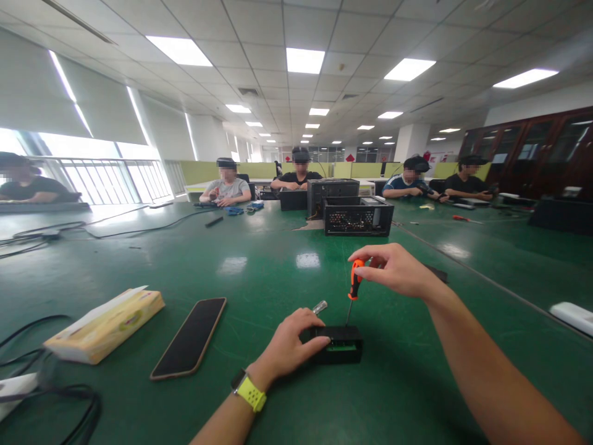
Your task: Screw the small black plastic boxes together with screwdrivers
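Note:
A small black box with an open side and a green board inside lies on the green table. My left hand is closed around its left end, thumb on the front edge. My right hand grips the top of an orange and black screwdriver between thumb and fingers. The screwdriver stands nearly upright, its shaft running down to the rear top edge of the box; the tip's exact contact is too small to tell. Just behind my left hand lies a small clear-handled tool.
A phone and a yellow tissue pack lie at left, with black cables nearby. Ahead stands an open computer case. A white power strip is at far right. Several people sit around the table.

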The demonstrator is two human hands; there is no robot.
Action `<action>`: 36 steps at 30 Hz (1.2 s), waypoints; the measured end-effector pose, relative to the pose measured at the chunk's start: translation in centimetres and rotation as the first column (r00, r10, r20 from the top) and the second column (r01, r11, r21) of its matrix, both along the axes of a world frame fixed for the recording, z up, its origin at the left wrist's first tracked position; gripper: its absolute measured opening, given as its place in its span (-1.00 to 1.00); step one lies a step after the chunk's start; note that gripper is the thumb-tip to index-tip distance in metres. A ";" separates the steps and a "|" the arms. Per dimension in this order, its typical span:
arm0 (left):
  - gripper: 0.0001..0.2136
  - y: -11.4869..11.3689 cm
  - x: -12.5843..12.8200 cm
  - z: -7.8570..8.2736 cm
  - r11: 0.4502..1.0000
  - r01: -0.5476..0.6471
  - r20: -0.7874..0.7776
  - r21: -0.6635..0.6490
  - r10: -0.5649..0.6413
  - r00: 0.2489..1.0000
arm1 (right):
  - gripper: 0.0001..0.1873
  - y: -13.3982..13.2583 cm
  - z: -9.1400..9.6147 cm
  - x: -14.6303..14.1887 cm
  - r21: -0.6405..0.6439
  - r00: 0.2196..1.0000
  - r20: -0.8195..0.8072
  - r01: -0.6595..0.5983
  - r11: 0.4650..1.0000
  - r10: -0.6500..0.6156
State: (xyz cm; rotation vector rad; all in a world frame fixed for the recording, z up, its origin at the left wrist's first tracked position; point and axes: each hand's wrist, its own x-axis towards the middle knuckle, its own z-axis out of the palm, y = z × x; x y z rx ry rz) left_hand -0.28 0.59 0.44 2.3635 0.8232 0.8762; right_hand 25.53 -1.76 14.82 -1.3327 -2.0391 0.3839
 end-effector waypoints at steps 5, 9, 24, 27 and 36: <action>-0.78 -0.1 0.2 0.1 0.999 0.014 0.055 -0.038 -0.012 0.998 | -0.66 0.1 -0.1 0.0 -0.017 1.000 0.026 0.004 1.000 -0.004; -0.75 -0.2 0.4 0.2 0.996 -0.004 0.105 -0.087 0.014 0.994 | -0.67 0.3 -0.5 -0.2 0.020 1.000 -0.002 -0.007 1.000 0.007; -0.68 -0.1 0.3 0.3 0.984 0.010 0.165 -0.176 0.019 0.986 | -0.58 0.4 -0.6 0.1 -0.055 0.985 -0.170 0.020 0.998 -0.030; -0.68 -0.3 0.4 0.4 0.982 0.006 0.191 -0.186 0.030 0.981 | -0.65 0.6 -0.7 0.1 -0.078 0.969 -0.245 0.015 0.997 -0.034; -0.70 -0.2 0.6 0.2 0.985 0.007 0.187 -0.174 0.026 0.982 | -0.64 0.8 -0.9 -0.4 -0.033 0.982 -0.178 0.056 0.998 -0.061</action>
